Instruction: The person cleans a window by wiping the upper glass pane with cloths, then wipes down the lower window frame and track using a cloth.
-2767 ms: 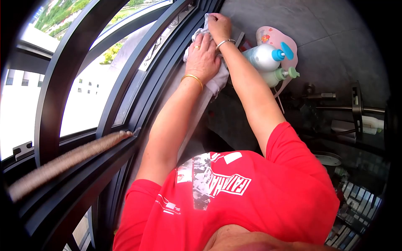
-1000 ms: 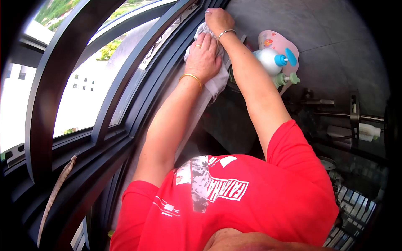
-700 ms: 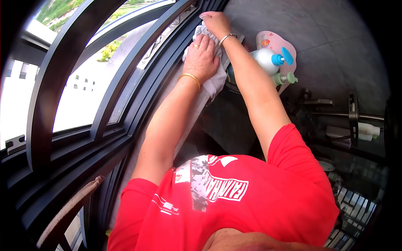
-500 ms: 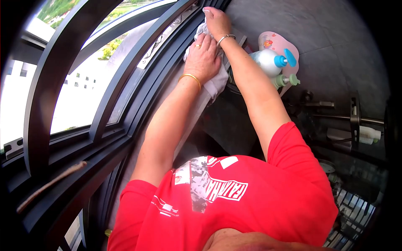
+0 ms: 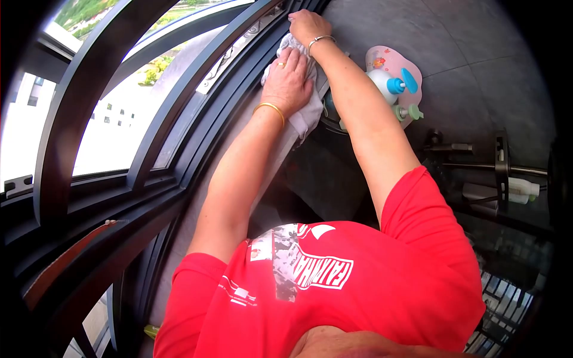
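A pale, crumpled cloth point(image 5: 308, 117) lies over the inner sill beside the dark window frame, partly hanging past the sill's edge. My left hand point(image 5: 287, 82), with a ring and a gold bangle, rests over the cloth, its fingers bent round the bunched part. Farther up, in the corner where frame meets wall, my right hand point(image 5: 310, 30) is closed, a silver bangle at its wrist. The bunched cloth runs up to the right hand's underside; what lies within its fingers is mostly hidden.
Right of my right forearm stand a white bottle with a blue pump point(image 5: 382, 83) and a green pump bottle point(image 5: 408, 112), near a pink flowered mat point(image 5: 412, 65). A metal bar fixture point(image 5: 471, 166) sits at the right. Curved dark window bars point(image 5: 68, 113) rise on the left.
My right hand has shifted slightly, and less of the cloth shows at its fingertips. The left hand stays nearly in place on the cloth. The view has turned a little.
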`<state>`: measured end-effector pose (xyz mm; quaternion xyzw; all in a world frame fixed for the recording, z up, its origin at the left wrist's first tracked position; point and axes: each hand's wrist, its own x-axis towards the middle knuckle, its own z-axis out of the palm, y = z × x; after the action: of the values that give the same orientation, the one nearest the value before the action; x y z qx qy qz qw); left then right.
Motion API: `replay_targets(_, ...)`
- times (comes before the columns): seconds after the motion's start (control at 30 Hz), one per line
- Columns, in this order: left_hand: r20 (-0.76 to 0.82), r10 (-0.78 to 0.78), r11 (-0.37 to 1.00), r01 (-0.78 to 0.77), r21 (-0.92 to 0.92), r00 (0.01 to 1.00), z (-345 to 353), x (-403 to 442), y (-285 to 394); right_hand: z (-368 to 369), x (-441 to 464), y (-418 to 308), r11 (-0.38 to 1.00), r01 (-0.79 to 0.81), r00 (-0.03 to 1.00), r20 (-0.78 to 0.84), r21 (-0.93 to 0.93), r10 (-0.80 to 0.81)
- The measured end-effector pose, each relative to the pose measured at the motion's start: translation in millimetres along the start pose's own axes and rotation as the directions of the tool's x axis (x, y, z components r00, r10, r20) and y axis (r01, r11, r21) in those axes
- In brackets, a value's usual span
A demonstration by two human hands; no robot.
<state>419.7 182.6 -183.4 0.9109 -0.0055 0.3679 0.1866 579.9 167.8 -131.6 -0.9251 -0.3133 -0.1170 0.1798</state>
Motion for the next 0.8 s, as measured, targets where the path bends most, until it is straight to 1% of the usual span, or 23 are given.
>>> replay_targets(0.03,-0.009,0.008,1.000,-0.008,-0.005,1.000,0.9,-0.2,-0.9,-1.1,1.0,-2.1,0.999,0.010,1.000,0.003,-0.039,-0.010)
replay_targets(0.17,-0.009,0.011,1.000,-0.011,-0.021,1.000,-0.6,1.1,-0.4,-1.3,-3.6,-3.0,0.995,0.009,1.000,0.029,-0.097,-0.006)
replay_targets(0.23,-0.010,0.003,1.000,-0.003,-0.019,1.000,-0.6,0.1,-0.6,-4.1,-11.5,1.1,0.993,-0.055,0.998,0.014,-0.105,0.057)
replay_targets(0.27,-0.010,0.000,1.000,0.000,-0.015,1.000,-0.4,0.4,-0.2,-2.0,-14.9,7.7,0.998,-0.046,0.999,0.003,-0.054,0.046)
replay_targets(0.3,-0.015,-0.005,1.000,0.005,-0.011,1.000,-2.1,2.4,0.5,-1.2,-18.0,4.2,0.998,-0.038,0.999,0.004,-0.054,0.038)
replay_targets(0.37,0.012,-0.027,1.000,0.027,0.002,1.000,-4.3,2.0,3.2,4.4,-29.4,-2.1,0.977,-0.090,0.964,-0.231,0.194,0.135)
replay_targets(0.4,0.007,-0.024,1.000,0.024,0.015,1.000,-2.1,2.2,2.4,4.8,-25.9,-3.3,0.957,-0.082,0.968,-0.207,0.279,0.143)
replay_targets(0.43,0.016,-0.025,1.000,0.024,0.015,1.000,-2.0,2.3,2.7,11.6,-19.7,3.2,0.955,-0.090,0.968,-0.201,0.282,0.150)
replay_targets(0.5,-0.022,-0.002,1.000,0.002,-0.001,1.000,-0.6,3.0,2.2,17.0,-6.7,11.8,0.968,0.001,0.994,-0.102,0.251,0.025)
replay_targets(0.53,-0.005,-0.003,1.000,0.003,0.010,1.000,0.0,2.8,1.1,17.1,-2.5,12.8,0.982,0.025,0.997,-0.074,0.188,-0.011)
replay_targets(0.57,-0.003,-0.005,1.000,0.005,0.008,1.000,-0.1,2.5,0.4,17.8,-1.8,13.4,0.982,0.023,0.997,-0.071,0.188,-0.010)
replay_targets(0.63,0.003,-0.003,1.000,0.003,0.000,1.000,0.5,2.1,-0.3,9.8,-7.6,5.2,0.998,-0.014,0.999,-0.049,0.057,0.017)
replay_targets(0.67,0.001,-0.003,1.000,0.003,-0.005,1.000,1.7,2.6,-1.2,5.3,-9.4,0.2,0.997,-0.057,0.998,-0.027,0.050,0.058)
replay_targets(0.7,-0.006,0.000,1.000,0.000,-0.003,1.000,0.9,3.2,-0.9,4.4,-8.5,0.4,0.997,-0.052,0.998,-0.034,0.048,0.054)
replay_targets(0.77,-0.009,-0.009,1.000,0.009,0.003,1.000,-0.6,1.5,0.4,4.5,-10.1,0.4,0.994,-0.105,0.994,-0.012,-0.001,0.105)
replay_targets(0.8,0.005,-0.015,1.000,0.015,-0.015,1.000,-2.4,2.2,0.9,5.8,-11.1,1.9,0.995,-0.097,0.995,-0.032,0.015,0.098)
